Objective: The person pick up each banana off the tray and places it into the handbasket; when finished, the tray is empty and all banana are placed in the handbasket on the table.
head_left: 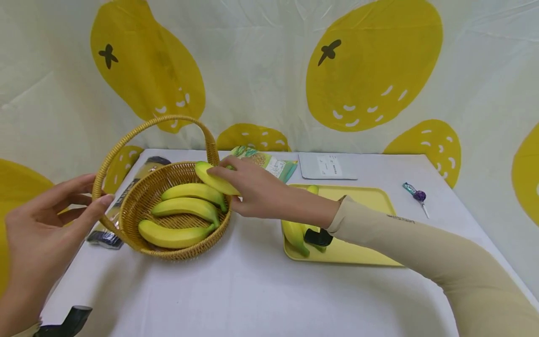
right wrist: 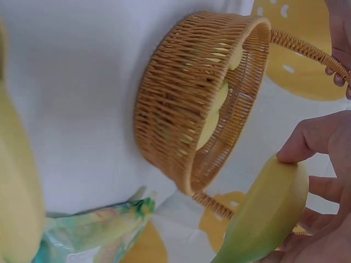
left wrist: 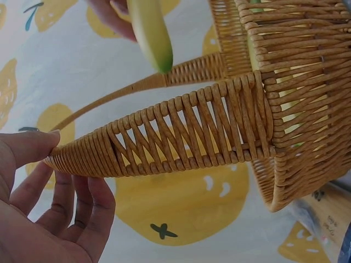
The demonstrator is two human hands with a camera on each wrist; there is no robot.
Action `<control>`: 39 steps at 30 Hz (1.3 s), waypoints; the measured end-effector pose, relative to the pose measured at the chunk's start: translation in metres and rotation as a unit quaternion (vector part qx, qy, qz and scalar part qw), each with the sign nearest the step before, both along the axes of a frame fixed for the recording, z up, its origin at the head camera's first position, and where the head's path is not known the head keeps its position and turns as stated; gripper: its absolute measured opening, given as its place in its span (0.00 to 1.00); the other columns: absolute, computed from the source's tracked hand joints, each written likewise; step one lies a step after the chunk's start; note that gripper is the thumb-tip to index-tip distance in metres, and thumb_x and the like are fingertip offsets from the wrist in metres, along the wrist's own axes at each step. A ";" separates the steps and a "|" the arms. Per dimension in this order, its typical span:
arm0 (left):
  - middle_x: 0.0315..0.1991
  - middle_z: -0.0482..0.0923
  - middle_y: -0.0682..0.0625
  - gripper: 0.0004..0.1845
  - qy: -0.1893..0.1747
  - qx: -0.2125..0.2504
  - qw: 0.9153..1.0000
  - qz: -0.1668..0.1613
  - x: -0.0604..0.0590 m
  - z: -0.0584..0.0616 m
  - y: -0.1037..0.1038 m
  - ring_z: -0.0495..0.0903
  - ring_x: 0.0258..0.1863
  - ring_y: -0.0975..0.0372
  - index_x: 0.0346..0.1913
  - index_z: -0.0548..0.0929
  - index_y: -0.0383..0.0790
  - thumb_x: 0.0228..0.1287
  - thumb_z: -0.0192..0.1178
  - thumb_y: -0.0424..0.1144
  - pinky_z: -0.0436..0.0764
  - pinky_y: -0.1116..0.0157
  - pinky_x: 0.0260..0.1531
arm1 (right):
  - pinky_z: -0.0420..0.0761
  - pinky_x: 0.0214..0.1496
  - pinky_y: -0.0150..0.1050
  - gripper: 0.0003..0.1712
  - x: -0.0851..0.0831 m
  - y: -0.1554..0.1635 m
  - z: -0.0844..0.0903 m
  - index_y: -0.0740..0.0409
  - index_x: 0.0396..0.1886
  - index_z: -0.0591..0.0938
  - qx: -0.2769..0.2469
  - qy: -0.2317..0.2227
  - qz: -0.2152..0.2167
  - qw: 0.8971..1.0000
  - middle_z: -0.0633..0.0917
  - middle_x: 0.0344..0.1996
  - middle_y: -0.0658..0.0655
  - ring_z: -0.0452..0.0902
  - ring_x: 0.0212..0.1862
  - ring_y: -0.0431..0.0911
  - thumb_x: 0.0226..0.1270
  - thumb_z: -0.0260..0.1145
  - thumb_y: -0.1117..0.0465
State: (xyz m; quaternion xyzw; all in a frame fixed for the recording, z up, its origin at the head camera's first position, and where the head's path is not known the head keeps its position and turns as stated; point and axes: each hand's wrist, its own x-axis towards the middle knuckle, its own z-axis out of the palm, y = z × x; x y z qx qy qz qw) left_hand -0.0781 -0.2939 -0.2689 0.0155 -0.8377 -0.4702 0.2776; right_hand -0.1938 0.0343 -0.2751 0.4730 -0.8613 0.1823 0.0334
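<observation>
Golden wicker is making up the basket [head_left: 181, 254], and our left hand [head_left: 46, 229] is pinching its arched handle [head_left: 177, 117] on the left side, thumb against fingers. Our right hand [head_left: 257, 187] is grasping a yellow banana [head_left: 220, 185] from the right, and that fruit is hanging over the basket's right back rim, apparently without touching it. Its long axis is sloping from the green tip at upper left down to the right, whereas three bananas [head_left: 185, 206] inside are lying roughly crosswise, stems pointing right. We are judging that this angle matters most, the basket's hollow opening leftward and nearer us. More bananas [head_left: 294, 236] are resting on the yellow tray [head_left: 349, 256], under our right forearm.
</observation>
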 end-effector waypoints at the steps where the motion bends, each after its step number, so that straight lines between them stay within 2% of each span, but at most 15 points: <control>1: 0.53 0.86 0.48 0.27 0.000 0.000 1.000 -0.001 0.000 0.000 0.000 0.83 0.40 0.60 0.61 0.88 0.34 0.57 0.74 0.18 0.83 0.78 0.43 | 0.76 0.55 0.41 0.39 -0.001 -0.004 0.001 0.55 0.76 0.74 0.003 0.001 0.006 1.000 0.76 0.65 0.58 0.75 0.54 0.49 0.62 0.67 0.69; 5: 0.53 0.86 0.49 0.27 0.001 -0.003 1.000 -0.001 0.000 -0.002 -0.002 0.83 0.40 0.60 0.61 0.88 0.35 0.57 0.75 0.18 0.83 0.78 0.43 | 0.76 0.53 0.38 0.39 -0.004 -0.019 0.003 0.54 0.76 0.74 0.014 -0.006 0.025 1.000 0.76 0.66 0.57 0.75 0.55 0.48 0.62 0.66 0.69; 12: 0.53 0.86 0.51 0.27 -0.001 -0.009 1.000 -0.002 0.000 -0.002 -0.001 0.82 0.40 0.61 0.62 0.87 0.34 0.58 0.74 0.19 0.83 0.79 0.43 | 0.73 0.63 0.37 0.40 -0.007 -0.046 0.001 0.55 0.77 0.73 0.050 -0.007 0.067 0.997 0.74 0.68 0.58 0.73 0.63 0.49 0.63 0.65 0.68; 17: 0.52 0.86 0.50 0.26 0.004 -0.008 1.000 -0.010 0.001 -0.001 0.000 0.82 0.39 0.60 0.61 0.87 0.33 0.58 0.74 0.18 0.83 0.78 0.43 | 0.75 0.61 0.36 0.40 -0.006 -0.065 -0.006 0.55 0.78 0.72 0.078 -0.006 0.085 0.993 0.75 0.67 0.58 0.73 0.62 0.50 0.63 0.64 0.70; 22: 0.53 0.86 0.50 0.27 0.007 -0.009 1.000 -0.011 0.002 -0.001 0.000 0.82 0.40 0.60 0.61 0.87 0.33 0.58 0.74 0.18 0.83 0.78 0.42 | 0.74 0.61 0.36 0.41 -0.006 -0.083 -0.018 0.52 0.79 0.72 0.111 -0.011 0.086 0.990 0.74 0.68 0.57 0.73 0.60 0.49 0.64 0.64 0.69; 29: 0.52 0.86 0.50 0.27 0.002 -0.006 1.000 -0.009 0.002 -0.003 -0.001 0.83 0.40 0.60 0.62 0.87 0.33 0.58 0.74 0.19 0.83 0.78 0.42 | 0.78 0.46 0.35 0.41 -0.005 -0.105 -0.034 0.47 0.80 0.70 0.143 -0.028 0.087 0.985 0.71 0.69 0.56 0.73 0.55 0.47 0.68 0.66 0.66; 35: 0.53 0.86 0.51 0.27 0.005 -0.011 1.000 -0.010 0.002 -0.003 -0.002 0.83 0.40 0.60 0.62 0.87 0.34 0.58 0.74 0.19 0.83 0.78 0.43 | 0.77 0.42 0.33 0.40 -0.005 -0.117 -0.045 0.45 0.81 0.70 0.162 -0.047 0.086 0.982 0.70 0.70 0.55 0.72 0.53 0.45 0.70 0.66 0.66; 39: 0.53 0.86 0.50 0.27 0.008 -0.013 1.000 -0.010 0.003 -0.003 -0.002 0.83 0.40 0.60 0.62 0.87 0.34 0.58 0.74 0.18 0.83 0.78 0.43 | 0.78 0.46 0.33 0.39 -0.007 -0.120 -0.049 0.46 0.82 0.69 0.173 -0.042 0.086 0.980 0.70 0.71 0.56 0.73 0.55 0.45 0.72 0.66 0.63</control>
